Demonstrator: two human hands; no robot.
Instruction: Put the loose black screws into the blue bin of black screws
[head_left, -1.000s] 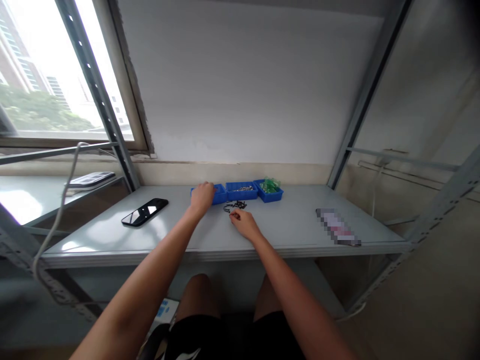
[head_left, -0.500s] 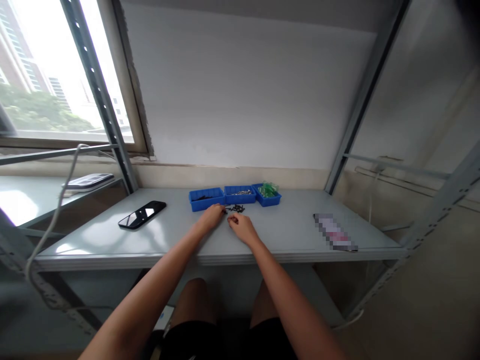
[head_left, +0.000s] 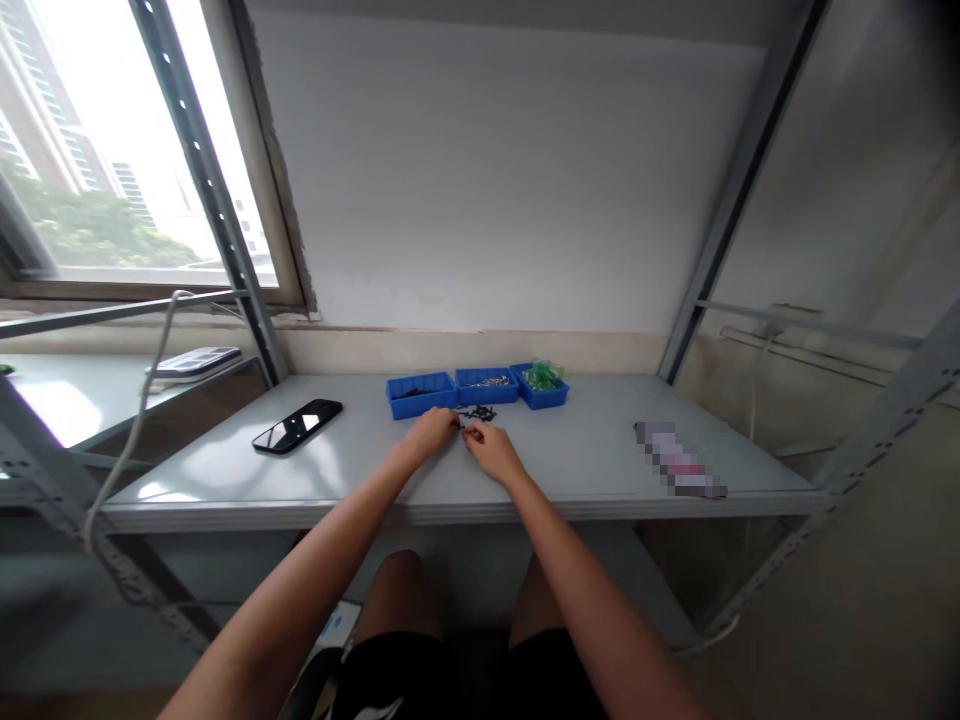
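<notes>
My left hand (head_left: 437,430) is closed in a pinch at the middle of the table, with a small dark piece at its fingertips too tiny to name. Close beside it on the right, my right hand (head_left: 489,448) also has its fingers pinched together; what they hold, if anything, cannot be made out. Just beyond the fingertips lies a loose pile of small black parts (head_left: 482,412). Behind stand three blue bins: the left bin (head_left: 421,404) has dark pieces inside, the middle bin (head_left: 487,395) holds shiny metal pieces, and the right bin (head_left: 545,400) contains green plastic packets.
A black phone (head_left: 298,426) rests on the left of the grey table (head_left: 585,470). A blurred-out flat object (head_left: 679,460) lies near the right edge. Metal shelf posts (head_left: 196,150) rise at both sides, and a white cable (head_left: 139,425) hangs at the left.
My two hands have come closer together, their fingertips now nearly meeting. The whole view has shifted slightly, so the table appears a little further right.
</notes>
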